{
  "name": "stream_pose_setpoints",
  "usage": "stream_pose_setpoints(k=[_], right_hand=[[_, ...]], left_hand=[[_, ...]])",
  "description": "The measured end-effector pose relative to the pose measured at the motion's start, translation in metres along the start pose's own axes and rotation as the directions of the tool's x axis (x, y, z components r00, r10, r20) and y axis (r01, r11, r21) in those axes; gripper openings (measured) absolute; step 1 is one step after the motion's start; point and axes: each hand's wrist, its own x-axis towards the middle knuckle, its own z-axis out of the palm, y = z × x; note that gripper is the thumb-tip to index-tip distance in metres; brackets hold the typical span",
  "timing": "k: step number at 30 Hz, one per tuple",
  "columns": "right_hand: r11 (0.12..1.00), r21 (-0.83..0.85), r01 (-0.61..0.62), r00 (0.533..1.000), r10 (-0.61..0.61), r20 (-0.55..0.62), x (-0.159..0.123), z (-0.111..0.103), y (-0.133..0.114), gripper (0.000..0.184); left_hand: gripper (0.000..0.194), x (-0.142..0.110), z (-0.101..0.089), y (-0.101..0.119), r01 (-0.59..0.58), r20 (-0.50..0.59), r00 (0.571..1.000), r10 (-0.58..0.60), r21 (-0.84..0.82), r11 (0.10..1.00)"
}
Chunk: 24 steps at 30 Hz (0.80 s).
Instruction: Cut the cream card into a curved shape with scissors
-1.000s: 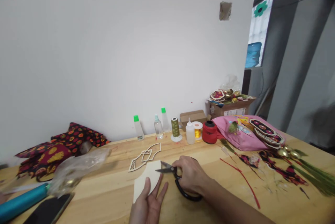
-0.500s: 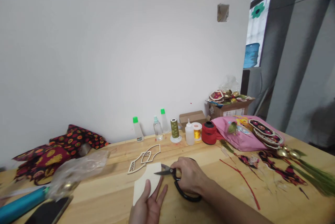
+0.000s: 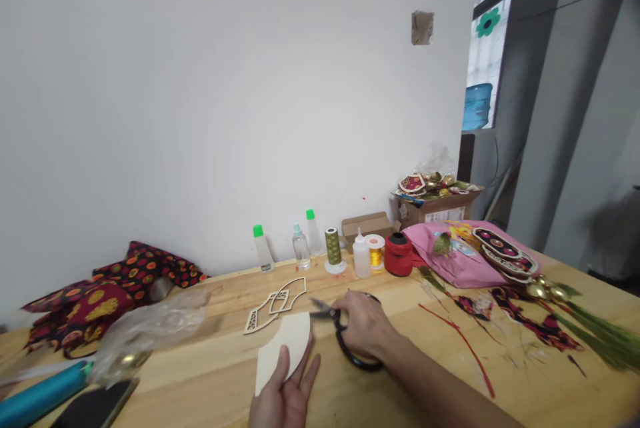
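While the left hand holds the cream sheet over the table, the right hand is closed around the handles of the black scissors, and their blades stand apart near the sheet's far right corner. Just beyond the sheet, two thin cut-out frames lie overlapping each other.

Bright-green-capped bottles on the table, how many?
2: the left green-capped bottle and the right green-capped bottle, both near the wall, with a clear bottle between them in the view. Others could be hidden behind the clutter.
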Motion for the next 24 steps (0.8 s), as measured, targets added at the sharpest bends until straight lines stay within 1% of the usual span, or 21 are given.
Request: stream_pose_setpoints(k=[2, 3, 7, 9, 12, 16, 19, 24], right_hand=[[0.999, 0.004, -0.05, 0.998, 0.05, -0.035, 0.0, -0.001, 0.001, 0.033], [0.998, 0.013, -0.053, 0.998, 0.054, -0.042, -0.001, 0.0, 0.0, 0.033], [0.997, 0.055, 0.052, 0.999, -0.052, 0.0, -0.006, 0.008, -0.008, 0.033], [0.997, 0.043, 0.068, 0.997, -0.069, 0.026, -0.008, 0.013, -0.014, 0.032], [0.998, 0.03, 0.046, 0.998, -0.047, 0.046, -0.008, 0.018, -0.019, 0.031], [0.998, 0.044, 0.051, 0.998, -0.052, 0.03, -0.008, 0.02, -0.018, 0.031], [0.998, 0.046, 0.034, 0.999, -0.034, -0.002, -0.007, 0.019, -0.016, 0.031], [1.0, 0.025, 0.013, 1.0, -0.013, 0.002, -0.006, 0.015, -0.016, 0.029]], left_hand=[[0.029, 0.0, 0.001, 0.0, -0.004, -0.005, 1.0, 0.004, 0.001, 1.0], [0.03, -0.001, 0.001, 0.0, -0.005, -0.01, 1.0, 0.005, 0.002, 1.0], [0.034, 0.0, 0.005, 0.0, -0.021, -0.02, 1.0, 0.021, 0.004, 1.0], [0.036, 0.0, 0.006, 0.001, -0.025, -0.015, 1.0, 0.025, -0.002, 1.0], [0.035, 0.001, 0.006, 0.001, -0.011, -0.006, 1.0, 0.011, -0.018, 1.0], [0.034, 0.001, 0.006, -0.001, -0.008, -0.019, 1.0, 0.007, -0.046, 0.999], [0.033, 0.001, 0.006, -0.003, -0.013, -0.039, 0.999, 0.011, -0.037, 0.999], [0.032, -0.001, 0.007, -0.003, -0.035, -0.034, 0.999, 0.034, -0.019, 0.999]])
